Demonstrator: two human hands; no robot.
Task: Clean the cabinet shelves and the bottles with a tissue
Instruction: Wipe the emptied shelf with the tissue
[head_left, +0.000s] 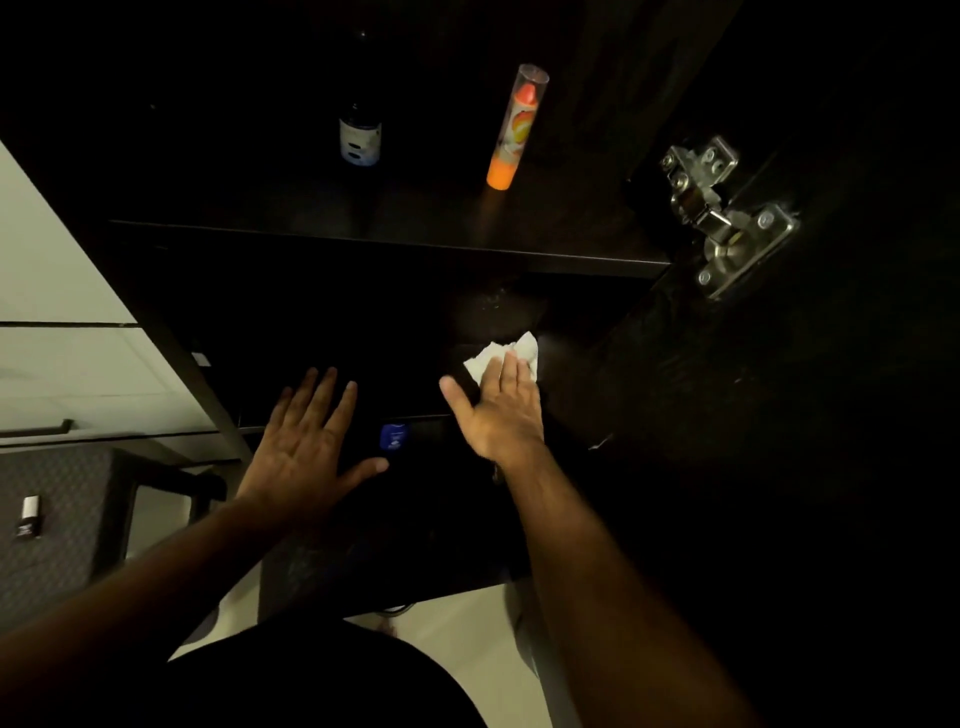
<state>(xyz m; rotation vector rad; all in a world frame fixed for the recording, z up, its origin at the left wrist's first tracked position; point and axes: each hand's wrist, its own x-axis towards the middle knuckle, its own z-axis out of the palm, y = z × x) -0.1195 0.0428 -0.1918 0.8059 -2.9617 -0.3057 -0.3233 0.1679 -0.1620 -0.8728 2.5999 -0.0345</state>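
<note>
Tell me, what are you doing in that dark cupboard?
A person is wiping a shelf inside a dark cabinet. The right hand presses a white tissue flat against the lower shelf, fingers straight. The left hand is spread open beside it and holds nothing. On the shelf above stand a dark bottle and an orange tube, neither being touched. The cabinet door is open, its metal hinge showing.
</note>
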